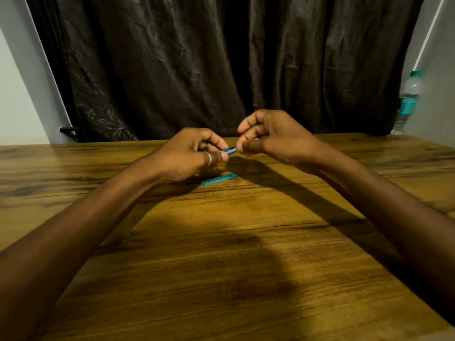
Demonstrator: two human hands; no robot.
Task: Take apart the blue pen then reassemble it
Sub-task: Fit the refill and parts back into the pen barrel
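Observation:
A short stretch of the blue pen (230, 150) shows between my two hands, held above the far half of the wooden table (221, 242). My left hand (194, 153), with a ring on one finger, is closed around the pen's left part, which is hidden inside the fist. My right hand (268, 136) pinches the pen's right end with thumb and fingers. A teal pen cap (218, 179) lies flat on the table just below the hands, apart from both.
A dark curtain (221, 65) hangs behind the table's far edge. A clear water bottle with a teal label (407, 99) stands at the far right by the wall. My forearms reach in from both lower corners.

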